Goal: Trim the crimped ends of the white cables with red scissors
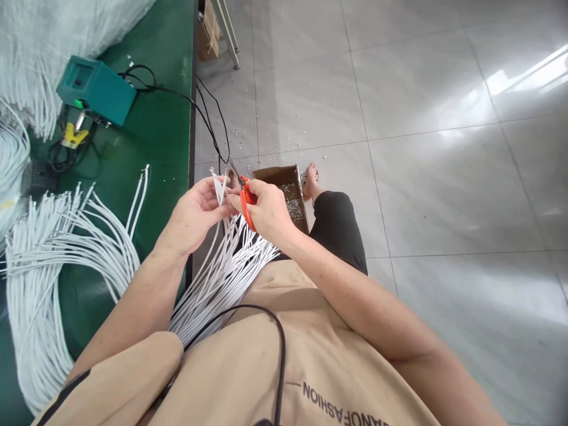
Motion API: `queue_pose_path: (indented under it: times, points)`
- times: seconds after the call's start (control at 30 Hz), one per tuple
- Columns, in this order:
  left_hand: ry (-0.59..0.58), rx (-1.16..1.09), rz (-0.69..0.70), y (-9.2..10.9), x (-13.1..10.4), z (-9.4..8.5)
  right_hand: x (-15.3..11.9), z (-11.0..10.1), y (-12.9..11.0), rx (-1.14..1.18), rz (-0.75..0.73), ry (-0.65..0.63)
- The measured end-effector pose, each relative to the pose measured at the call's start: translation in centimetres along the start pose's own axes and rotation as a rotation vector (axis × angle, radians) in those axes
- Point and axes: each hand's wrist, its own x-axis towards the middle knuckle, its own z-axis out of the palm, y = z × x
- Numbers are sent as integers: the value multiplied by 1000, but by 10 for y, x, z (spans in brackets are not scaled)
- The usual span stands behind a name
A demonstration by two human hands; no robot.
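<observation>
My left hand (193,213) pinches the ends of a few white cables (219,189) between thumb and fingers, just left of my right hand. In my right hand (268,210) is a pair of scissors (247,204) with orange handles, its dark blades pointing up and away from me. The right fingertips also come close to the cable ends; whether they touch them I cannot tell. A thick bundle of white cables (222,284) lies across my lap below both hands.
On the green table (168,142) at left are more white cable bundles (35,260) and a teal box-shaped device (95,89) with black cords. A cardboard box (298,198) holding small clippings stands on the floor by my feet. Bits are scattered on the grey tiles (310,106).
</observation>
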Motion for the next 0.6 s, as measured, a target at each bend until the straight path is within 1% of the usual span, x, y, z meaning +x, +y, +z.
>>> queue_pose_path:
  times: [0.17,0.27,0.33,0.37,0.43,0.47,0.53,0.6]
  points:
    - [56,56,25,-2,1,-2,3,-6,2,412,153,-111]
    - [57,57,27,1,0,0,5,-7,1,608,163,-215]
    - [59,46,38,2,0,3,5,-5,0,659,136,-208]
    - [62,37,46,3,-1,3,4,-5,0,655,127,-177]
    - [73,14,68,3,-1,4,4,-5,1,545,110,-103]
    - [80,3,76,4,-1,4,3,-7,2,433,102,-73]
    - [97,-7,82,4,0,3,3,-11,5,108,71,-25]
    - [120,2,82,4,0,3,2,-16,8,-246,8,-13]
